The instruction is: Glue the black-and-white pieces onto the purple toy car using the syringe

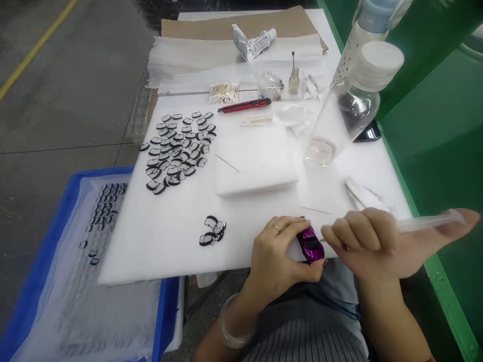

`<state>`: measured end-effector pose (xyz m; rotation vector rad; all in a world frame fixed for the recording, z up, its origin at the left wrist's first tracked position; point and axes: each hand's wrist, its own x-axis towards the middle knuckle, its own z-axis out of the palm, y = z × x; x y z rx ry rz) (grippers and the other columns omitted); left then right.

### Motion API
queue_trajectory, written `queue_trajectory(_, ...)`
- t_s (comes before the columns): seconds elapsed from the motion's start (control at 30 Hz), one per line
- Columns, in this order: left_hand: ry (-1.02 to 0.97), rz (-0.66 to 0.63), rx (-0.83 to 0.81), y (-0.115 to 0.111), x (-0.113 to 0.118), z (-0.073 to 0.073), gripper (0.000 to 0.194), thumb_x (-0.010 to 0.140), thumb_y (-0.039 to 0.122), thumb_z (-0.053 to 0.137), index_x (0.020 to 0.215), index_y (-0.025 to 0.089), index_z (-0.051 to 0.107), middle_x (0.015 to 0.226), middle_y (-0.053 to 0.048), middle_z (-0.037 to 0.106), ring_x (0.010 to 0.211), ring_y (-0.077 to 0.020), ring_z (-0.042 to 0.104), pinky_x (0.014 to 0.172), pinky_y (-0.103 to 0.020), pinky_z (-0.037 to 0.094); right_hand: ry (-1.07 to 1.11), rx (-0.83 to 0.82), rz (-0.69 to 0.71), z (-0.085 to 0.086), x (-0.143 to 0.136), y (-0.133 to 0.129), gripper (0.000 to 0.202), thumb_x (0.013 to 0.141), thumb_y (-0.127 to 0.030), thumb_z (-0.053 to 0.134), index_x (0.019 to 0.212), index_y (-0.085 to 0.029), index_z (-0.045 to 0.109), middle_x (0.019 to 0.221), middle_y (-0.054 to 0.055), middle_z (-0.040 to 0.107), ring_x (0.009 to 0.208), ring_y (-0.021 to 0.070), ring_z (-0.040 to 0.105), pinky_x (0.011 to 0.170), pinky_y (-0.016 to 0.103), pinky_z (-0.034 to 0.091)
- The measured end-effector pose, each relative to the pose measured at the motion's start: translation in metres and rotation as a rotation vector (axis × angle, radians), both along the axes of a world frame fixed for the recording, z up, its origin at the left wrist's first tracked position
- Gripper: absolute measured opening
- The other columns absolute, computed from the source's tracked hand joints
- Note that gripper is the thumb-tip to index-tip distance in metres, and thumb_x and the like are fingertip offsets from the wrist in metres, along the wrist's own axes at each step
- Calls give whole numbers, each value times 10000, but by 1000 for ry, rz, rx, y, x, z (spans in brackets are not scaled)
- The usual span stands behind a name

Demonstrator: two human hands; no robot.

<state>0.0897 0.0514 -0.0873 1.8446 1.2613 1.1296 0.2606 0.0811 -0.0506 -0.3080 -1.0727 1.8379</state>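
A small shiny purple toy car [311,245] with a dark window area is held at the table's front edge. My left hand [277,251] is closed around it, thumb at the near end and fingers at the far end. Beside the car's right side, my right hand [362,241] is closed, pinching a thin pale stick that shows only as a short tip against the car. A translucent white strip [430,221] lies along the back of the right hand; how it is held is unclear. Left of my hands lie several black-edged clear window pieces [213,232].
A large cluster of similar pieces [177,151] spreads over the table's left. A white foam block [256,161] has a toothpick on it. Behind are a red cutter [245,105], cotton swabs [224,93] and a tube [258,44]. A clear bottle [343,108] stands right; a blue crate [75,201] left.
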Motion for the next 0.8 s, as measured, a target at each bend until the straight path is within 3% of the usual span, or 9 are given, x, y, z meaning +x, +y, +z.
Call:
queue_trajectory(0.1,12,3,-7,0,0,0,462,623,309,780,1061,201,682,1036,-62,709,940,-249,672,819,-414,606,260,-140,-58,-5,-7,0,687,822,-766,480,526,-186,263,429,-39,161,452,110,155,519,315,213)
queue_trajectory(0.33,11,19,-4,0,1,-1,491,587,291,798,1056,195,690,1017,-51,712,944,-240,674,835,-398,604,234,-208,-6,-6,-11,3,747,750,-864,436,491,-184,268,404,-43,140,437,95,162,480,298,192)
queue_trajectory(0.8,15,17,-2,0,0,-1,466,616,319,797,1053,196,691,1031,-57,714,948,-243,677,827,-402,607,248,-164,-23,-6,-15,1,719,780,-845,388,524,-184,265,436,-39,165,470,99,166,516,308,215)
